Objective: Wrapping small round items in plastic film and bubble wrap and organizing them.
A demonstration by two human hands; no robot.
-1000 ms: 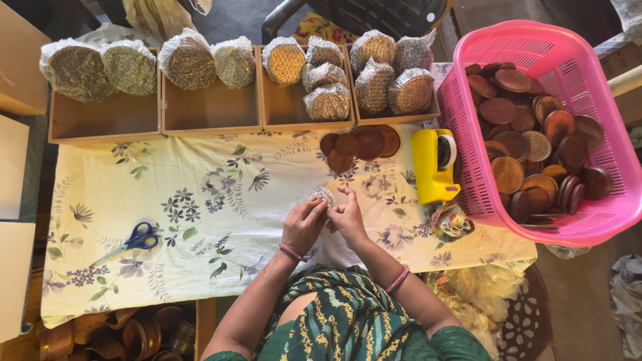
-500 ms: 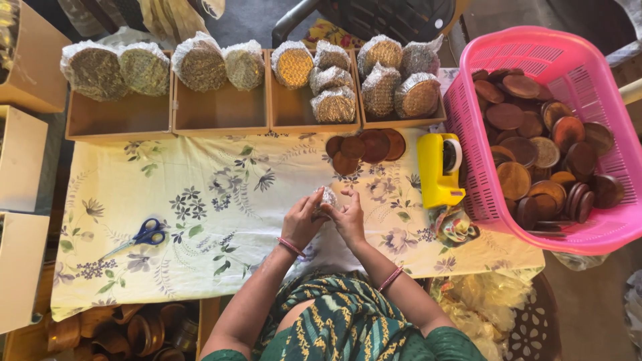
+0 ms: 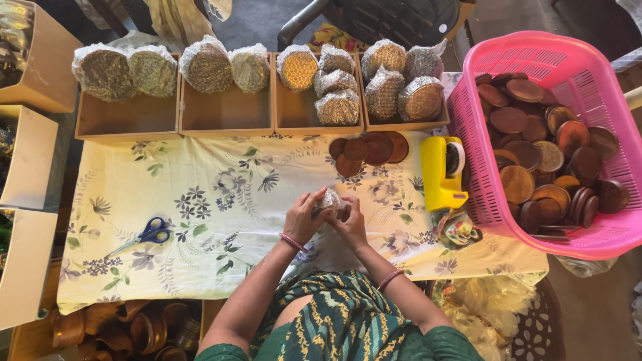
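Observation:
My left hand [image 3: 304, 217] and my right hand [image 3: 349, 224] meet over the flowered tablecloth [image 3: 221, 220]. Both are closed around a small round object wrapped in clear plastic film [image 3: 330, 200]; its contents are mostly hidden by my fingers. Just beyond my hands lie a few brown wooden discs [image 3: 368, 150] in an overlapping row. A yellow tape dispenser [image 3: 443, 172] stands to the right of my hands. Blue-handled scissors [image 3: 150, 234] lie on the cloth to the left.
Four shallow cardboard boxes [image 3: 227, 113] line the far edge, holding several film-wrapped round bundles [image 3: 338, 107]. A pink plastic basket [image 3: 595, 73] full of brown wooden discs sits at the right. Open cartons [image 3: 30, 160] stand at the left; dark round ware [image 3: 144, 327] lies below the table.
My hands have stayed together on the wrapped object, turning it slightly. The view has shifted a little, so the table sits lower and further right in the picture.

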